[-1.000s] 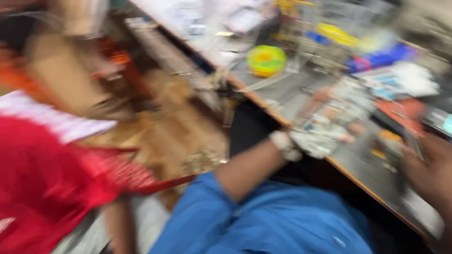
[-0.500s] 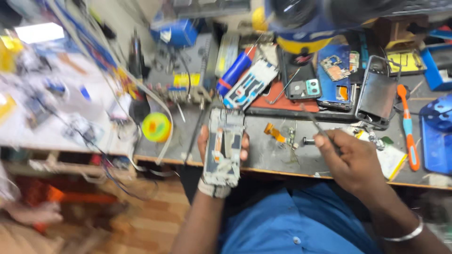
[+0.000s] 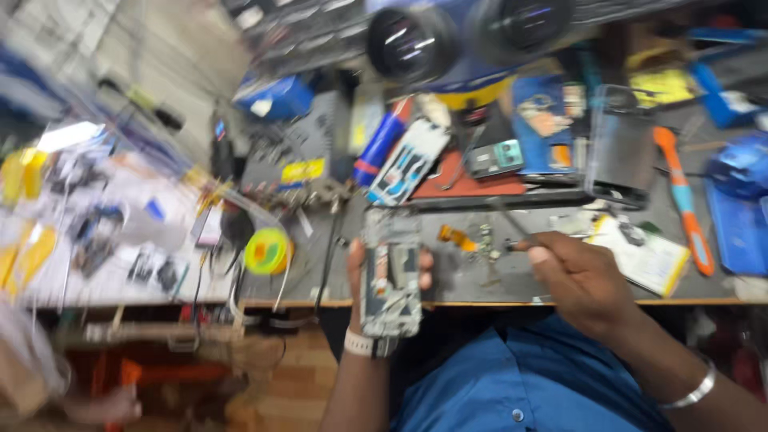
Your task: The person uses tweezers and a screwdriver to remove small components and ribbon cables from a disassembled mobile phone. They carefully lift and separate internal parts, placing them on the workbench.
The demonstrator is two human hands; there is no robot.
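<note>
My left hand [image 3: 362, 270] grips an opened phone body [image 3: 390, 272] with its insides showing, held upright over the front edge of the grey workbench [image 3: 472, 280]. My right hand [image 3: 578, 276] pinches a thin metal tool [image 3: 512, 226], its tip pointing up and left above small loose parts [image 3: 480, 240] on the bench. The two hands are about a hand's width apart. The picture is blurred.
The bench holds another phone frame [image 3: 408, 162], a dark phone [image 3: 620, 148], an orange-handled tool [image 3: 682, 200], a blue-and-red can [image 3: 382, 140], a yellow tape roll [image 3: 268, 250] and blue boxes. A white side table [image 3: 96, 224] with small parts stands at left. Wooden floor lies below.
The view has swung from the floor and left side round to the bench. Both hands have stayed over the bench edge, left on the phone body, right on the thin tool.
</note>
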